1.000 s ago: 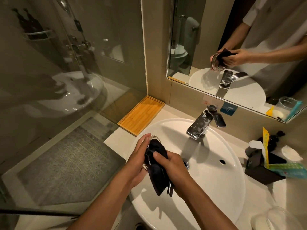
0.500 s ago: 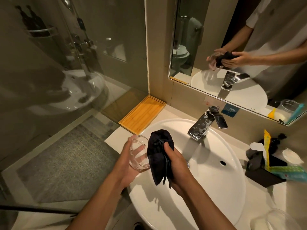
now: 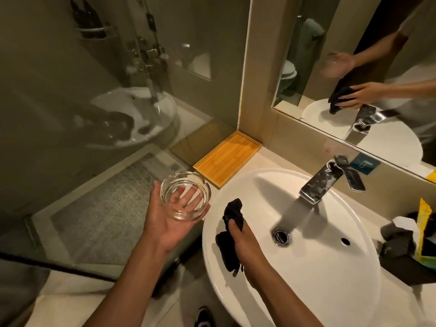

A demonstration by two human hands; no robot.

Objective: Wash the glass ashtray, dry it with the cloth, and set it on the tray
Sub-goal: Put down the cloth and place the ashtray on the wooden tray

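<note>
View from a head cam, looking down at a bathroom sink (image 3: 318, 291). Left hand (image 3: 169, 218) is palm up w/ a clear glass ashtray (image 3: 185, 195) resting upright on its fingers (image 3: 188, 197), which cup it loosely from below rather than clamp it. It hangs off the sink's left edge, over the floor, near the tray (image 3: 227, 158) but not touching it. Right hand (image 3: 245, 241) is over the basin, fingers clenched on a dark cloth (image 3: 232, 232) that dangles bunched from the grip. Cloth & ashtray are apart. Tap (image 3: 328, 180) at back shows no running water.

Step in hand, by my read: washing & drying look done; the ashtray is on its way to the tray. The wooden tray lies bare in the table's back-left corner, against the wall & the shower glass.

Next move calls for carrying the ashtray up & fwd over the tray, then lowering it flat. Glass may be slick, so the open palm needs a firmer hold first.
</note>
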